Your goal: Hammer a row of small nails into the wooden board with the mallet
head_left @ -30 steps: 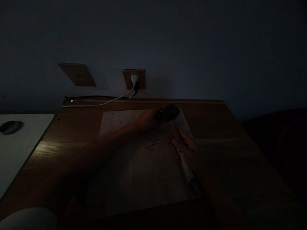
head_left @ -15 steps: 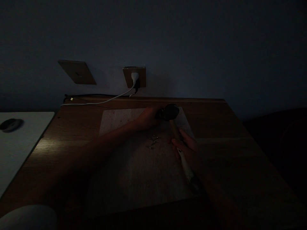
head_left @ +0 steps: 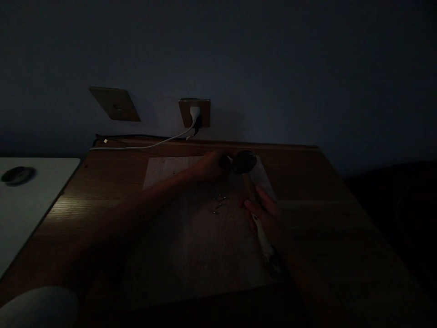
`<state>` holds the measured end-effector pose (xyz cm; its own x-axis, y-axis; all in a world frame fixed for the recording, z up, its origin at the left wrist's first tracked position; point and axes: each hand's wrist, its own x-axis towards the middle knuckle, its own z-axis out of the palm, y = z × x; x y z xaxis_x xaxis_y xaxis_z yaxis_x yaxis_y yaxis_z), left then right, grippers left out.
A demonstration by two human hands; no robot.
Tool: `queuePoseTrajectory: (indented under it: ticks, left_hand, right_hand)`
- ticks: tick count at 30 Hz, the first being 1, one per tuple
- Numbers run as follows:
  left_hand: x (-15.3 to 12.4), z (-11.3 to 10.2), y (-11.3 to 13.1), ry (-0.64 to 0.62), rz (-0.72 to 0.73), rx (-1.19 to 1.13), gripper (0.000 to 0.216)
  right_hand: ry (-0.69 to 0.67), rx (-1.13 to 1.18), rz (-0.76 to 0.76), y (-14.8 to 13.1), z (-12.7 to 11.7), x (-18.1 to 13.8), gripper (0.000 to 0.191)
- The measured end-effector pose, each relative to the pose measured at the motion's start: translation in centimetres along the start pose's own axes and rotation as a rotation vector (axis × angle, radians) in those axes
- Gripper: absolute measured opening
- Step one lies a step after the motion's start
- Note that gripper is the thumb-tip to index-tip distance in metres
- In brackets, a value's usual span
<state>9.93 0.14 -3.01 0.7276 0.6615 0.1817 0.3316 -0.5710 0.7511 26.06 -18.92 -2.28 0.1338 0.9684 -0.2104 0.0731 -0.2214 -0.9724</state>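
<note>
The scene is very dim. A brown wooden table [head_left: 307, 182] stands against a dark wall, and a pale rectangular board [head_left: 191, 246] lies flat on it, taking up most of the middle. On the wall behind are a tilted wall plate [head_left: 115, 105] and a socket plate [head_left: 204, 114] with a white plug [head_left: 195, 112] in it; a white cable [head_left: 153, 145] runs from the plug down and left along the table's far edge. To the left, just beside the table, is a white surface [head_left: 30, 205] with a dark oval object [head_left: 17, 174] on it, too dark to name. A pale rounded shape [head_left: 37, 307] fills the near left corner of the view. A few small nails [head_left: 218, 202] lie loose on the board, between the two forearms and clear of both hands. The right hand [head_left: 264, 212] is wrapped closed around the light wooden handle of a hammer [head_left: 244, 161], gripping it about midway, so the handle's butt sticks out towards the viewer and the dark head sits beyond the knuckles, over the far edge of the board. The left hand [head_left: 213, 165] reaches across the board, its fingertips bunched right beside the hammer head on the head's left. Whether those fingers pinch anything cannot be told in this light. The left forearm lies across the board's left half.
</note>
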Motion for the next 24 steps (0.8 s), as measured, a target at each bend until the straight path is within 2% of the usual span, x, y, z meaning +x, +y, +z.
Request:
queuePoseTrajectory:
  ticks: [3,5,8,10,14,17,20,24]
  left_hand:
    - [-0.6,-1.9,0.9,-0.113,-0.051,0.196,0.022]
    - [-1.4,-3.1,1.9,-0.29,-0.004,0.27,0.013]
    - [-2.6,-4.0,3.7,-0.559,0.087,0.281,0.014]
    - [-3.3,-3.7,4.6,-0.614,0.139,0.339,0.02]
    - [-3.8,-2.2,5.5,-0.568,0.277,0.511,0.023]
    - [-3.6,-2.0,5.6,-0.543,0.333,0.527,0.022]
    - [-2.9,-3.1,5.0,-0.493,0.294,0.393,0.015]
    - [-1.5,-4.8,2.5,-0.28,0.191,0.176,0.018]
  right_hand:
    - [0.003,0.033,-0.002,0.0,0.1,0.0,0.027]
    - [-0.018,0.042,0.002,0.1,0.0,0.0,0.024]
    - [0.002,0.044,0.028,0.2,-0.1,0.0,0.025]
    - [0.03,0.049,0.049,0.3,-0.1,0.0,0.029]
    - [0.064,0.065,0.084,0.7,0.0,0.0,0.038]
    - [0.071,0.097,0.068,0.9,0.0,0.2,0.04]
    - [0.051,0.115,0.026,0.9,0.0,0.2,0.029]
    - [0.055,0.095,0.0,0.6,-0.1,0.1,0.025]
